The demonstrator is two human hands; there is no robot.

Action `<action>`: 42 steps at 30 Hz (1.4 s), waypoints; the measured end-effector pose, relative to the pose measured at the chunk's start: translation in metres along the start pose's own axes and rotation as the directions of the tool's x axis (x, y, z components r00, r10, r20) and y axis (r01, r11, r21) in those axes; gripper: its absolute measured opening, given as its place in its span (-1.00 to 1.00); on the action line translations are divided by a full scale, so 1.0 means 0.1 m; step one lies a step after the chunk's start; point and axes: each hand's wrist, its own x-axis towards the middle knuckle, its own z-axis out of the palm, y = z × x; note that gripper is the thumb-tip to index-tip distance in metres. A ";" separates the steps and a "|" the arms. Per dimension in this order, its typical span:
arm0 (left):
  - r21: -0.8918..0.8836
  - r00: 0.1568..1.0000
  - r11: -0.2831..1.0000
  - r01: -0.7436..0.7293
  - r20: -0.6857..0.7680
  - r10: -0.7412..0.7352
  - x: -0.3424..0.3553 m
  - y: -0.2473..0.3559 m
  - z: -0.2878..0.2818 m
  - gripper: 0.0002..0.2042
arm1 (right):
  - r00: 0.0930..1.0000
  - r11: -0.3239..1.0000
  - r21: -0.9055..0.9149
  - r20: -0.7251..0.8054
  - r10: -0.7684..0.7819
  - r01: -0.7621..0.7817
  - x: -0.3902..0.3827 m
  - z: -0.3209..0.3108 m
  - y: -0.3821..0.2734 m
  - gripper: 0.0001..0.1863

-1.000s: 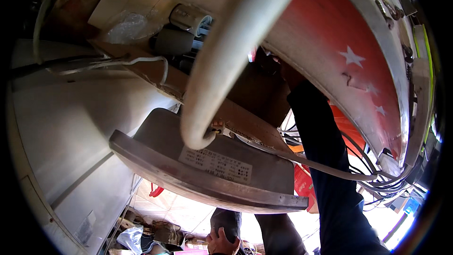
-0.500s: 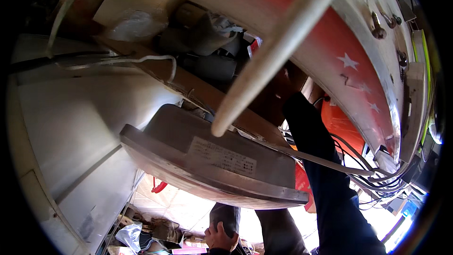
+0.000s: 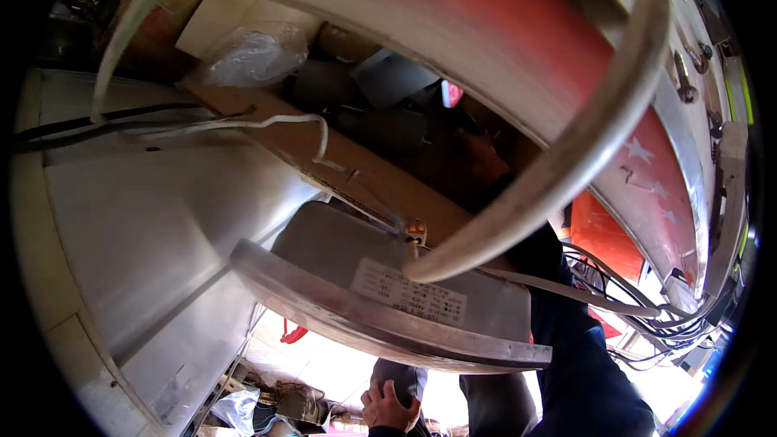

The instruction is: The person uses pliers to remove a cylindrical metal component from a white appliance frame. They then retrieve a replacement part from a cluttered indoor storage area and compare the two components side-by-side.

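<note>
My left hand (image 3: 389,406) rests on my dark-trousered knee (image 3: 402,378), low in the view, with its fingers spread and nothing in them. My right arm (image 3: 566,356), in a dark sleeve, reaches up past the grey metal housing into a cardboard box (image 3: 388,186). Inside the box, my right hand (image 3: 483,155) shows only dimly in deep shadow; its fingers cannot be made out. Near it lie dark grey rounded parts (image 3: 384,125), a grey smooth piece (image 3: 394,77) and a small pink-and-white item (image 3: 451,94).
A curved pale tube (image 3: 566,162) crosses close in front. Above the box runs a red-and-white panel with stars (image 3: 518,24). The grey housing with a label (image 3: 405,332) hangs over my legs. Cables (image 3: 647,320) bunch at right; a white cabinet (image 3: 154,194) stands at left.
The view has shifted, so most things sit lower and further right. My right hand now shows faintly inside the box; grey pieces there lie differently. My left hand stays on my knee.
</note>
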 end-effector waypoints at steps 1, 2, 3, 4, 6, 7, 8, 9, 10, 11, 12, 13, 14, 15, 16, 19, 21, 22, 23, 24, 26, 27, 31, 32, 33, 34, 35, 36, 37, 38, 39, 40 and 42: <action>0.018 1.000 1.000 -0.026 -0.010 0.026 0.01 0.01 -0.05 -0.29 | 1.000 0.999 0.045 0.000 0.001 -0.001 0.02 -0.04 0.05 -0.68; 0.031 0.999 0.999 -0.036 -0.020 0.036 -0.03 0.04 -0.08 -0.30 | 1.000 0.995 0.098 0.016 0.001 -0.002 -0.02 -0.04 0.04 -0.68; 0.044 0.998 0.998 -0.048 -0.029 0.049 -0.06 0.06 -0.10 -0.31 | 0.999 0.984 0.176 0.036 -0.005 -0.001 -0.05 -0.06 0.04 -0.68; 0.046 0.998 0.998 -0.051 -0.030 0.052 -0.09 0.07 -0.11 -0.31 | 0.998 0.959 0.283 0.060 -0.014 -0.003 -0.07 -0.09 0.03 -0.68; 0.052 0.997 0.997 -0.061 -0.032 0.063 -0.12 0.06 -0.09 -0.32 | 0.992 0.840 0.541 0.121 -0.026 -0.044 -0.15 -0.15 0.05 -0.67; 0.066 0.999 0.997 -0.046 -0.006 0.046 -0.15 0.05 -0.06 -0.32 | 0.988 0.772 0.632 0.148 -0.048 -0.057 -0.23 -0.25 0.08 -0.67; 0.079 0.998 0.995 -0.060 0.002 0.060 -0.17 0.02 -0.04 -0.31 | 0.982 0.695 0.715 0.172 -0.075 -0.072 -0.30 -0.34 0.13 -0.67; 0.084 0.999 0.995 -0.054 0.000 0.055 -0.22 0.01 -0.01 -0.31 | 0.972 0.713 0.700 0.196 -0.133 -0.044 -0.42 -0.36 0.12 -0.67; 0.090 0.999 0.995 -0.048 -0.001 0.048 -0.27 0.02 0.02 -0.31 | 0.942 0.860 0.486 0.190 -0.276 0.154 -0.58 -0.38 0.13 -0.64; 0.083 0.999 0.996 -0.032 0.045 0.028 -0.28 0.02 -0.01 -0.30 | 0.931 0.842 0.518 0.210 -0.297 0.152 -0.61 -0.43 0.20 -0.62; 0.083 0.997 0.996 -0.034 0.066 0.029 -0.29 0.03 -0.03 -0.30 | 0.920 0.823 0.548 0.229 -0.317 0.147 -0.66 -0.48 0.27 -0.60; 0.084 0.996 0.996 -0.036 0.088 0.029 -0.30 0.04 -0.05 -0.30 | 0.929 0.611 0.788 0.278 -0.245 -0.075 -0.67 -0.50 0.32 -0.58; 0.080 0.994 0.996 -0.027 0.104 0.018 -0.32 0.06 -0.05 -0.30 | 0.913 0.306 0.909 0.353 -0.204 -0.283 -0.72 -0.51 0.26 -0.57; 0.080 0.994 0.997 -0.024 0.109 0.015 -0.34 0.07 -0.05 -0.29 | 0.906 0.324 0.904 0.359 -0.223 -0.279 -0.79 -0.55 0.22 -0.56; 0.079 0.993 0.997 -0.022 0.114 0.013 -0.36 0.06 -0.04 -0.29 | 0.899 0.341 0.899 0.366 -0.243 -0.274 -0.87 -0.59 0.18 -0.54; 0.075 0.994 0.997 -0.010 0.112 0.002 -0.39 0.05 0.03 -0.28 | 0.869 0.325 0.899 0.393 -0.300 -0.294 -1.07 -0.70 0.01 -0.53; 0.075 0.994 0.997 -0.005 0.113 -0.004 -0.39 0.01 0.04 -0.28 | 0.854 0.295 0.901 0.407 -0.324 -0.318 -1.14 -0.72 -0.08 -0.53; 0.072 0.993 0.997 -0.006 0.114 -0.002 -0.39 -0.01 0.04 -0.28 | 0.850 0.286 0.902 0.409 -0.332 -0.323 -1.17 -0.75 -0.12 -0.54; 0.067 0.994 0.998 -0.009 0.111 0.001 -0.38 -0.01 0.06 -0.28 | 0.846 0.276 0.905 0.409 -0.344 -0.325 -1.19 -0.78 -0.16 -0.55; 0.073 0.994 0.997 -0.008 0.106 0.000 -0.38 -0.01 0.06 -0.28 | 0.825 0.219 0.904 0.426 -0.371 -0.368 -1.22 -0.81 -0.20 -0.58; 0.085 0.995 0.996 -0.005 0.097 -0.004 -0.38 -0.01 0.07 -0.28 | 0.781 0.105 0.884 0.453 -0.429 -0.455 -1.25 -0.85 -0.26 -0.63; 0.079 0.996 0.997 -0.003 0.094 -0.004 -0.38 -0.01 0.06 -0.28 | 0.772 0.095 0.885 0.445 -0.454 -0.455 -1.27 -0.87 -0.29 -0.67; 0.076 0.996 0.997 -0.017 0.087 0.010 -0.35 -0.01 0.03 -0.29 | 0.749 0.066 0.891 0.415 -0.517 -0.448 -1.24 -0.88 -0.26 -0.79; 0.077 0.997 0.997 -0.019 0.083 0.012 -0.35 -0.01 0.02 -0.29 | 0.743 0.064 0.891 0.412 -0.527 -0.449 -1.23 -0.87 -0.26 -0.80; 0.074 0.996 0.997 -0.018 0.088 0.012 -0.35 0.00 0.01 -0.29 | 0.740 0.066 0.891 0.412 -0.532 -0.449 -1.23 -0.86 -0.25 -0.80; 0.070 0.995 0.997 -0.018 0.094 0.011 -0.34 0.01 -0.02 -0.29 | 0.736 0.068 0.891 0.412 -0.537 -0.449 -1.23 -0.86 -0.25 -0.80; 0.066 0.995 0.998 -0.017 0.100 0.010 -0.34 0.01 -0.03 -0.29 | 0.732 0.070 0.891 0.412 -0.543 -0.449 -1.23 -0.86 -0.24 -0.80; 0.068 0.995 0.998 -0.014 0.103 0.007 -0.34 0.02 -0.04 -0.29 | 0.731 0.072 0.889 0.416 -0.541 -0.452 -1.22 -0.85 -0.24 -0.80; 0.069 0.994 0.998 -0.011 0.106 0.004 -0.34 0.02 -0.05 -0.30 | 0.730 0.073 0.887 0.419 -0.540 -0.456 -1.21 -0.85 -0.24 -0.79; 0.072 0.994 0.997 -0.010 0.110 0.002 -0.34 0.02 -0.05 -0.30 | 0.729 0.073 0.886 0.422 -0.539 -0.458 -1.20 -0.85 -0.23 -0.79; 0.073 0.994 0.997 -0.009 0.112 0.001 -0.33 0.03 -0.06 -0.30 | 0.735 0.082 0.887 0.425 -0.529 -0.454 -1.19 -0.85 -0.23 -0.77; 0.073 0.993 0.997 -0.008 0.114 0.000 -0.33 0.03 -0.06 -0.30 | 0.740 0.090 0.888 0.428 -0.519 -0.450 -1.19 -0.86 -0.22 -0.76; 0.075 0.993 0.997 -0.010 0.118 0.001 -0.32 0.03 -0.06 -0.29 | 0.742 0.104 0.881 0.448 -0.498 -0.462 -1.16 -0.87 -0.18 -0.71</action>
